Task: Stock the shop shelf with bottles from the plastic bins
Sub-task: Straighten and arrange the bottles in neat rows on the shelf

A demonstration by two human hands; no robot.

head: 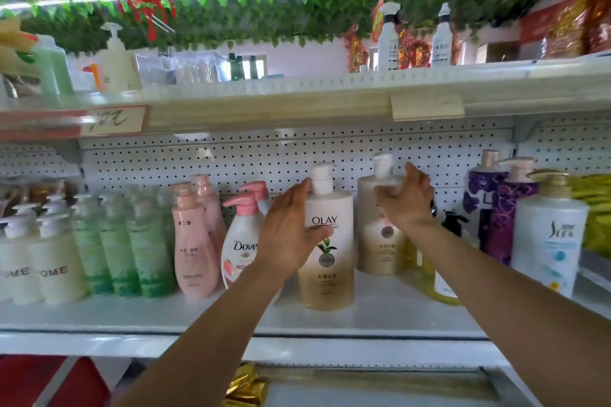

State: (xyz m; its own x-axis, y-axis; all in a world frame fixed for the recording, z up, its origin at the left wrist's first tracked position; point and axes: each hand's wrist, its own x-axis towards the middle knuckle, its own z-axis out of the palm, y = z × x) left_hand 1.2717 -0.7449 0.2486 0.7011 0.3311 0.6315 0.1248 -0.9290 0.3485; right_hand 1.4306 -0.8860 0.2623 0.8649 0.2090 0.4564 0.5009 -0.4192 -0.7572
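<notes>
Up close, the shelf (pixel 380 311) is crowded. At nine o'clock of the Olay bottle (pixel 327 241) stands a Dove bottle (pixel 239 241), partly hidden by the left forearm, then pink bottles (pixel 195 241), green bottles (pixel 119 244) and cream bottles (pixel 56 261) run on toward the left end. At three o'clock of the Olay bottle, set further back against the pegboard (pixel 264 152), stands a beige pump bottle (pixel 380 225). Past it come a yellow bottle (pixel 436 284) low behind the right forearm, purple bottles (pixel 502 208) and a white Slek bottle (pixel 552 235). On the upper shelf (pixel 297 99) stand two spray bottles (pixel 388 40) at about one o'clock, under hanging leaves (pixel 264 10).

The Olay bottle stands upright near the shelf's front, in the middle. The left hand (pixel 291 228) lies on its left side, fingers straight and relaxed, the thumb across the label; it does not clasp the bottle. The right hand (pixel 406 198) is spread open in front of the beige pump bottle, at two o'clock of the Olay bottle and apart from it; whether the palm touches the beige bottle I cannot tell.
</notes>
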